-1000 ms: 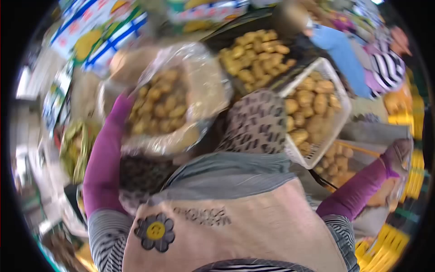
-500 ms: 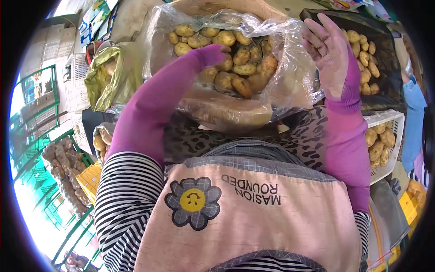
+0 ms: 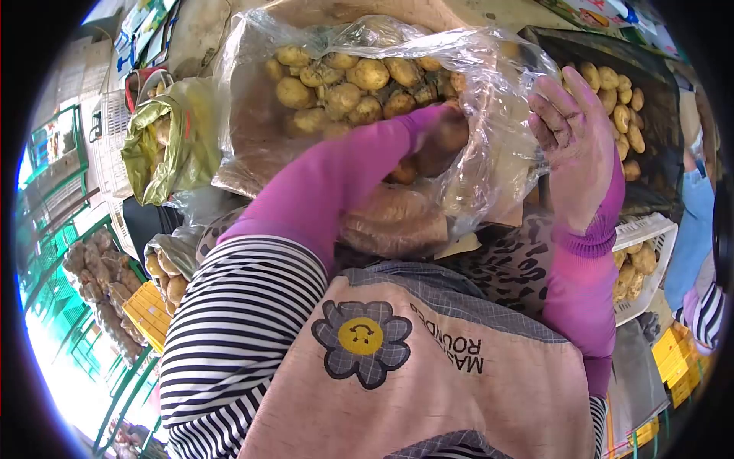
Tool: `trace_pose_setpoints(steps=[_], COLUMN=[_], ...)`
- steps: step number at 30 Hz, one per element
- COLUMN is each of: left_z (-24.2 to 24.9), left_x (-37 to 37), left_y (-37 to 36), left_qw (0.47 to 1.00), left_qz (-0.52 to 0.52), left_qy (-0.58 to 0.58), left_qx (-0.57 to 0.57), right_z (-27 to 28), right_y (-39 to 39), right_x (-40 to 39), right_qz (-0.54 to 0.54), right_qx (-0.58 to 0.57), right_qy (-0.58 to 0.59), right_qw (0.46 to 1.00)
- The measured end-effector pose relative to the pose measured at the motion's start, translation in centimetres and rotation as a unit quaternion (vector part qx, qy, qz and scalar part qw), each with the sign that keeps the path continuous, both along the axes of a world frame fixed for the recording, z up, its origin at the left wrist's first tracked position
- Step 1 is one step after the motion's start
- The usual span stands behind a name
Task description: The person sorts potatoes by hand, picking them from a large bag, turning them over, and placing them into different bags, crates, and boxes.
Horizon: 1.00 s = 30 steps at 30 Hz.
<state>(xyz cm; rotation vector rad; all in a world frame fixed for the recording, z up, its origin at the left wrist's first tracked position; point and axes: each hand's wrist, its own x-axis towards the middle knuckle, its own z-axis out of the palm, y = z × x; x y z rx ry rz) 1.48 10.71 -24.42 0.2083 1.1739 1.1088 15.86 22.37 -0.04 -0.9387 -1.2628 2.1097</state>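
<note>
Potatoes (image 3: pixel 368 74) lie in a cardboard box (image 3: pixel 248 138) lined with clear plastic (image 3: pixel 505 99). My left arm, in a purple sleeve, crosses the box, and my left hand (image 3: pixel 451 113) is at the right part of the potatoes, beside a darker, blurred potato (image 3: pixel 449 136). Its fingers are mostly hidden, so any hold is unclear. Over the right edge of the plastic my right hand (image 3: pixel 572 149) is raised, palm showing, with its fingers loosely bent and apart and nothing in it.
A dark-lined crate (image 3: pixel 661 115) with potatoes stands at the upper right, above a white crate (image 3: pixel 664 252) of potatoes. A green bag (image 3: pixel 183 130) and a smaller bag of potatoes (image 3: pixel 164 268) are at the left. Another person's blue sleeve (image 3: pixel 694 229) shows far right.
My left hand has moved right across the potatoes to the box's right part. My right hand sits slightly lower and further right, still open. The view has shifted a little.
</note>
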Motion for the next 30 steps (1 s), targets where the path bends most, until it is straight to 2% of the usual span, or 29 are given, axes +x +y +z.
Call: trace_pose_setpoints(steps=[1,3,5,6,8,10,11,12,15,17,18,19,21,22,23,24,25,26,29,30], left_z=[4.0,5.9,8.5,10.2,16.8,15.0,14.6,15.6,17.9,21.8,21.7,21.9,22.6,22.7,23.0,23.5,24.1,24.8,21.4,22.2], left_x=[-1.7,-3.9,-5.7,-6.2,-5.1,-5.8,-5.8,-5.1,-3.8,-2.9,-2.5,-2.3,-1.8,-1.3,-0.9,-0.3,0.2,0.8,-2.4,-2.6], left_y=[0.2,-1.8,-4.1,-5.1,-6.3,-8.3,-8.9,-9.4,-11.1,-9.5,-9.5,-9.4,-9.1,-8.8,-8.8,-8.8,-8.9,-9.1,-8.9,-8.9], left_qw=[0.983,0.971,0.984,0.984,0.992,0.993,0.993,0.99,0.975,0.995,0.986,0.983,0.977,0.983,0.981,0.979,0.977,0.969,0.965,0.948], left_qz=[0.025,0.013,-0.028,-0.047,-0.034,-0.065,-0.099,-0.132,-0.124,-0.021,0.031,0.043,0.067,0.144,0.147,0.15,0.151,0.147,0.122,0.152], left_qy=[-0.15,-0.204,-0.177,-0.159,-0.109,-0.073,-0.027,0.017,0.114,0.028,-0.017,0.003,0.043,-0.028,-0.021,-0.016,-0.011,0.113,0.193,0.272], left_qx=[-0.104,-0.125,-0.001,0.063,0.051,0.063,0.057,0.049,0.147,0.096,0.164,0.176,0.197,0.109,0.123,0.137,0.152,0.161,0.129,0.07], right_z=[-0.2,-0.6,-1.0,-0.6,-2.1,-3.2,-3.3,-3.2,-3.5,-3.6,-3.4,-3.2,-3.1,-3.2,-3.4,-3.8,-3.9,-3.7,-2.7,-2.5], right_y=[0.1,0.0,-1.0,-2.3,-4.9,-7.5,-9.0,-9.9,-9.1,-8.4,-8.4,-8.4,-8.8,-9.0,-9.2,-9.8,-9.7,-9.6,-9.4,-9.3], right_x=[0.0,0.5,0.4,-0.2,-0.3,-0.6,-0.9,-0.8,-0.7,-0.3,-0.5,-0.5,-0.2,-0.2,-0.3,-0.8,-0.8,-0.7,-0.6,-0.4], right_qz=[-0.005,-0.002,0.015,0.033,0.156,0.195,0.177,0.161,0.196,0.219,0.209,0.199,0.2,0.201,0.199,0.186,0.19,0.192,0.217,0.23], right_qx=[0.002,-0.002,-0.017,-0.018,0.101,0.153,0.142,0.129,0.071,0.249,0.197,0.145,0.152,0.139,0.126,-0.026,-0.071,-0.115,-0.232,-0.272], right_qy=[-0.004,-0.002,0.016,-0.024,-0.084,-0.068,-0.023,0.02,-0.002,-0.017,0.002,0.021,0.006,-0.013,-0.031,0.062,0.086,0.108,0.153,0.157], right_qw=[1.0,1.0,1.0,0.999,0.979,0.966,0.974,0.978,0.978,0.943,0.958,0.969,0.968,0.97,0.971,0.98,0.976,0.969,0.936,0.921])
